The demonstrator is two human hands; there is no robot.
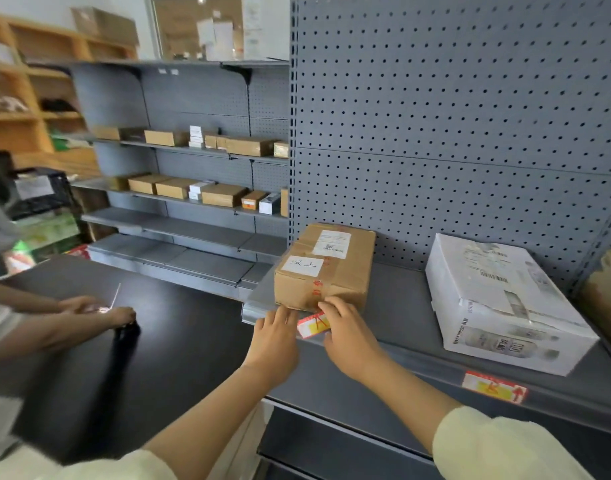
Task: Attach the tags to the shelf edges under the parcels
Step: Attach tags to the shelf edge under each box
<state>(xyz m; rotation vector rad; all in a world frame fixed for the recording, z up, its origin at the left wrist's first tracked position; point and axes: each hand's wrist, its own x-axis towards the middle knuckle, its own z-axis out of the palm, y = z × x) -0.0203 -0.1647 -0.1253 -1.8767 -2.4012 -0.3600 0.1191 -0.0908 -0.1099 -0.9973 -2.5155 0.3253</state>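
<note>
2 grey fixtures first: pegboard back panel (453,109) rising behind, grey shelf (401,306) running out from it toward the camera; front shelf edge (418,362) slanting from upper left to lower right, its left corner jutting out past the black table (89,341); open deck between the 2 parcels, more bare deck in front of each; further shelving (193,150) at the back left, stocked with small boxes on 2 levels, lower levels bare.

White parcel (501,303) lying flat at the right, its front corner close to the shelf edge; brown parcel (326,266) at the left, taped, 2 white labels on top, its near face set just back from the edge; sliver of another brown package (609,296) at the far right, cut by the frame.

1 second tag (494,386), red, yellow and white, already sitting on the shelf edge below the white parcel; well apart from the hands.

Right hand (349,336) over the edge below the brown parcel, fingers curled down onto the red-and-white tag (313,325), pressing or pinching it against the strip; exact grip hidden by the knuckles; left hand (274,337) just beside, fingertips bent onto the tag's left end and the edge, palm down; both forearms reaching in from cream sleeves.

Another person's hands (99,311) at the far left over the black table, holding something thin; too blurred to name.
</note>
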